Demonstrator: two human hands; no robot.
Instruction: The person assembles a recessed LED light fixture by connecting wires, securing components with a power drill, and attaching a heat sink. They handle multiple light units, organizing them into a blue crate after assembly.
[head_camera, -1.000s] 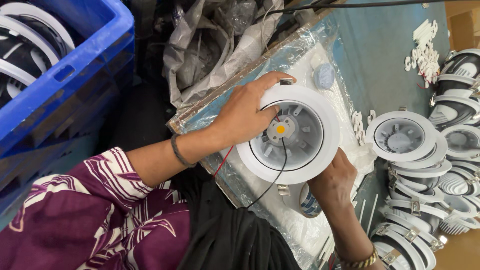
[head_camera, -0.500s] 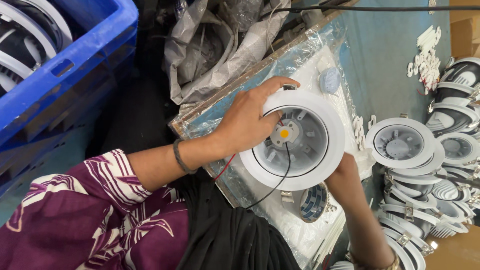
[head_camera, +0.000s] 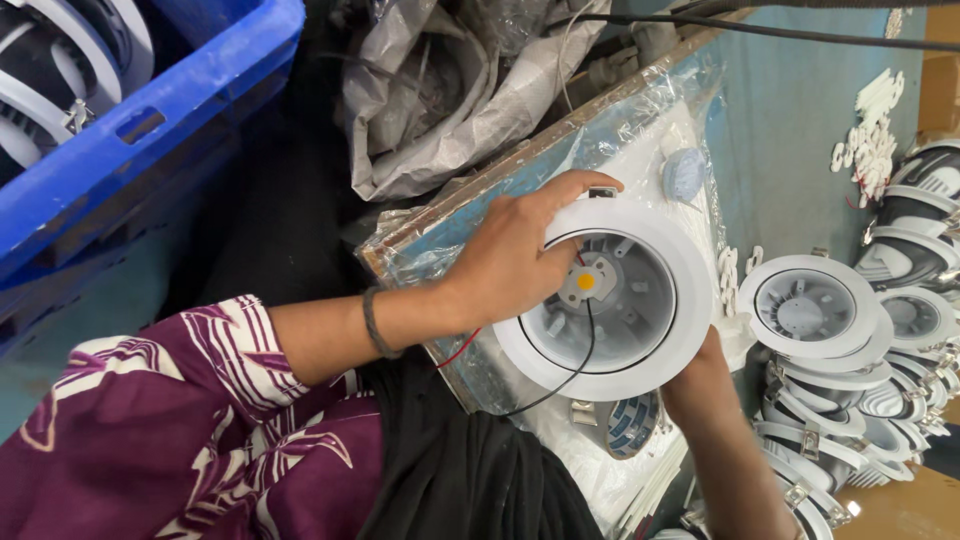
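Observation:
A round white downlight housing (head_camera: 655, 348) lies face up over a plastic-wrapped board (head_camera: 470, 215), with a small yellow LED chip (head_camera: 586, 282) at its centre and a black and a red wire trailing out. My left hand (head_camera: 512, 262) grips the housing's left rim, thumb inside the bowl near the chip. My right hand (head_camera: 700, 370) is mostly hidden under the housing's lower right rim and supports it from below.
Stacks of similar white housings (head_camera: 808, 305) stand at the right. A blue crate (head_camera: 130, 150) with more rings sits at top left. Crumpled grey plastic (head_camera: 450, 90) lies behind the board. Small white clips (head_camera: 868, 135) are scattered on the blue table.
The view has shifted slightly; the housing and both hands keep nearly the same hold, with the housing nudged a little down and right on the board.

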